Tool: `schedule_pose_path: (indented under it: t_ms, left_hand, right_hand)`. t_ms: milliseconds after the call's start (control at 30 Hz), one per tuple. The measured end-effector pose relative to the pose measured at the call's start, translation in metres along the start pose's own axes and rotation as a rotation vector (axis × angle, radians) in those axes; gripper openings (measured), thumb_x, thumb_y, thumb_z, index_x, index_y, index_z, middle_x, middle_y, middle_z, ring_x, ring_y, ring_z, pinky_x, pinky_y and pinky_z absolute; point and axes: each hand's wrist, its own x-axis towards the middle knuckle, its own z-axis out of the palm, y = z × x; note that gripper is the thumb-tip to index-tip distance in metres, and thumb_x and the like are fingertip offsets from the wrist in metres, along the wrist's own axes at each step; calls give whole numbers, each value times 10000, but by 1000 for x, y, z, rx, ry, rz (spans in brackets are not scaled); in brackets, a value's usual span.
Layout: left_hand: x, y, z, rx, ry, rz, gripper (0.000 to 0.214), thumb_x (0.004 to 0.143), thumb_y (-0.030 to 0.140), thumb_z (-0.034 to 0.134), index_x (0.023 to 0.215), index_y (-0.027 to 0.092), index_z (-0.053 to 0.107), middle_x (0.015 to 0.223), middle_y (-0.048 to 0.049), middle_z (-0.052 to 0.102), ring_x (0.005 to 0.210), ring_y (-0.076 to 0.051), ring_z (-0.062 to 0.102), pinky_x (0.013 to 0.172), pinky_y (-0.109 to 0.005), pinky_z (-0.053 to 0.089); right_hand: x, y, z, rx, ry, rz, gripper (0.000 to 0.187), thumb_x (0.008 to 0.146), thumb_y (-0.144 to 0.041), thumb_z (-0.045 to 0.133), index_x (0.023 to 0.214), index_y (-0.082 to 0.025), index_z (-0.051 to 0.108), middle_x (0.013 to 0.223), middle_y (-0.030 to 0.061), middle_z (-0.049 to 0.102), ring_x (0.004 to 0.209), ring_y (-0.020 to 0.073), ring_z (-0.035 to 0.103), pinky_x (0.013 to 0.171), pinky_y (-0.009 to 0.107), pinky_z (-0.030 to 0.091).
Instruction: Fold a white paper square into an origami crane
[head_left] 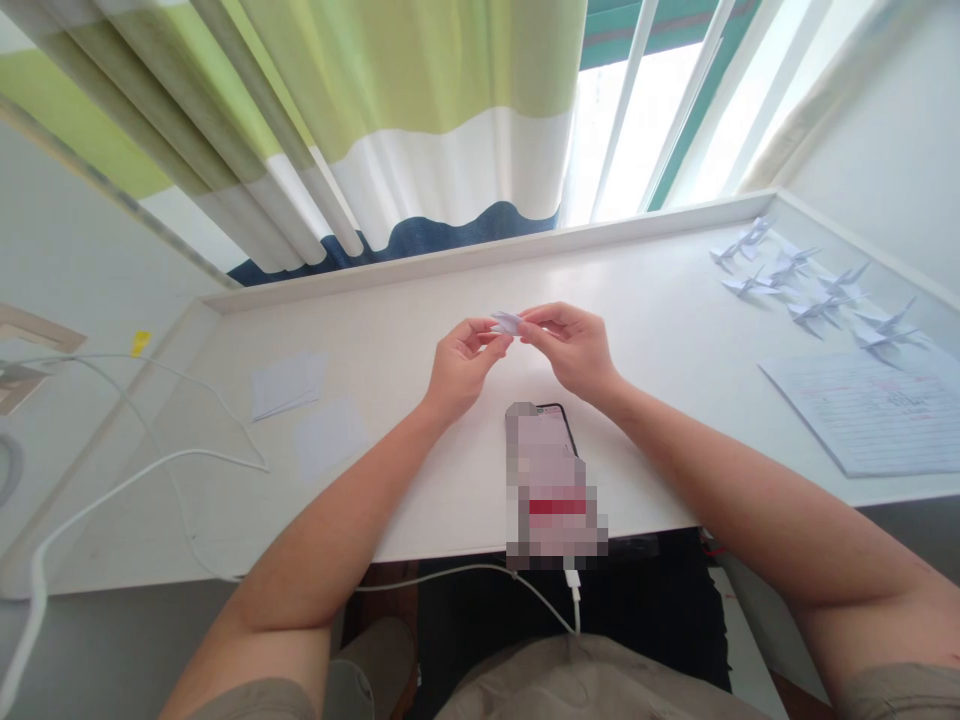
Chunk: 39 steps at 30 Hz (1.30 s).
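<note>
Between my two hands, above the middle of the white desk, is a small piece of folded white paper. My left hand pinches its left side between thumb and fingers. On its right side, my right hand grips it the same way. The fingers hide part of the folds, so its exact shape is unclear. Just below my hands lies a phone, its screen lit and partly blurred out, with a white charging cable plugged into its near end.
Several folded paper cranes stand at the far right, with a lined sheet of writing in front of them. White paper squares lie on the left. A white cable loops over the left edge. Curtains hang behind the raised back rim.
</note>
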Motion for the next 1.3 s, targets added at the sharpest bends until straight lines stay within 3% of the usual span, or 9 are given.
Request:
schedule_pose_path:
  t_ms: [267,533,900,1167,1300]
  left_hand:
    - [0,2,-1,46,99,10,426,834,583,900,912,205,721,937,-31,762,864,-153,712,767,-307,617]
    - [0,4,-1,37,59,27,404,829,577,904,883,215,732,903,-18,737,826,-147,683,758,-310,618]
    - [1,4,-1,22,-36,20,408,859,596,871,934,223,722,965,-39,766,929,-183,727,790,-328,637]
    - [-1,7,1,106,119,73,403,831,445,916,909,234,581,989,-18,730,976,-175,737,767,-288,607]
    - [-4,9,3,250,125,105,273,886,407,856,910,230,649,1025,-32,768,1017,-187,748,825,-312,611]
  right_hand:
    - [0,0,-1,-18,-81,4,355,852,-602,874,827,-255,807,1004,75,810,984,247,738,882,446,626]
    - [2,0,-2,-7,-66,79,464,789,-697,890,848,-246,797,900,52,800,848,222,703,840,433,611]
    - [3,-3,-2,141,-93,145,488,696,-587,1000,909,-254,713,898,11,749,853,192,702,878,421,622]
    - [3,0,-1,65,-36,110,446,733,-643,946,828,-253,750,850,33,774,821,214,710,866,461,631]
    - [2,2,0,36,-27,81,429,746,-620,946,849,-253,751,885,38,775,864,224,724,885,472,636]
